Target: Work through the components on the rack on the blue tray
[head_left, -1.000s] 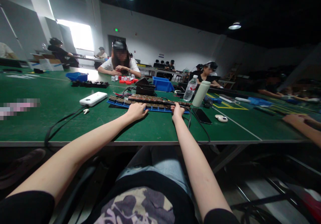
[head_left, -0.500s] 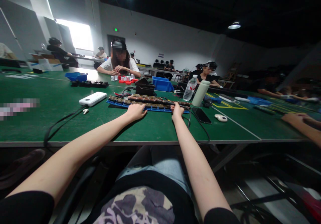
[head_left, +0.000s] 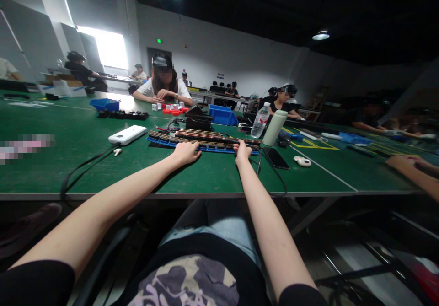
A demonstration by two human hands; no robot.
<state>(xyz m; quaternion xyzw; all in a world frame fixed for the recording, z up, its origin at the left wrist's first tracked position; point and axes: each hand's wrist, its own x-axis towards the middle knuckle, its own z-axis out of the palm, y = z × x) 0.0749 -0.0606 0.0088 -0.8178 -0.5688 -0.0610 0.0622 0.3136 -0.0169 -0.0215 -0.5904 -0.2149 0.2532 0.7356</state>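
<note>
A long blue strip-shaped frame [head_left: 219,149] lies crosswise on the green table, with rows of dark and copper-coloured parts along it. My left hand [head_left: 186,153] rests at the strip's near edge, its fingers bent and pressed against it. On the right part of the strip is my right hand [head_left: 242,150], fingers closed around a slim dark tool [head_left: 228,140] that points left over the strip. A black cable [head_left: 259,163] runs down beside that hand. The tool's tip is too small to make out.
Right of the strip lie a phone [head_left: 276,158] and an earbud case [head_left: 302,161]; behind stand a green flask [head_left: 275,127] and a water bottle [head_left: 260,120]. A white power bank [head_left: 127,135] is at left. Blue bins [head_left: 222,115] and a co-worker [head_left: 164,86] are across the table.
</note>
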